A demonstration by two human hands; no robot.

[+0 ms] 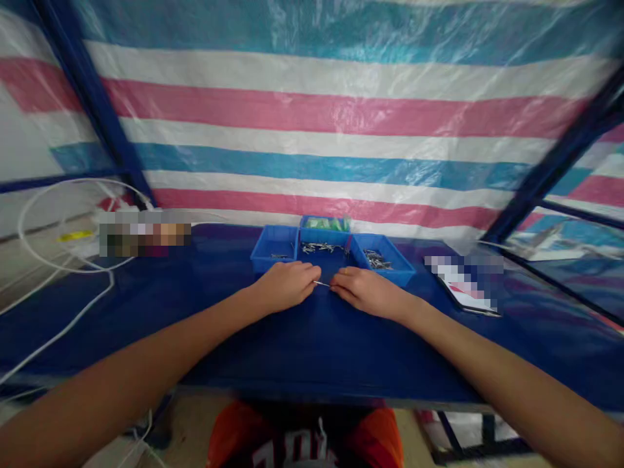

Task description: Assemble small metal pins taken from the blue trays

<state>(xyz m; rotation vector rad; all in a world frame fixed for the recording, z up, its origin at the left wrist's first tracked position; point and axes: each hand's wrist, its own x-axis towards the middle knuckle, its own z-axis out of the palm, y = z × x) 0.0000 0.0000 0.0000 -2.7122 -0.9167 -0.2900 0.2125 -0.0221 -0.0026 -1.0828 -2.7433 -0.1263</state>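
A thin, silvery metal rod spans the gap between my two hands just above the blue table. My left hand pinches one end of it, fingers closed. The other end is pinched by my right hand, also closed. What the fingertips cover cannot be seen. Just beyond the hands lies a loose pile of small metal pieces. A blue bin with a few metal pieces stands past my left hand. Past my right hand, another blue bin holds many small metal pieces.
A third blue bin with green-tinted packets stands behind the pile. A clipboard with paper lies at the right. White cables loop over the table's left side. Blue frame posts and a striped plastic sheet close off the back.
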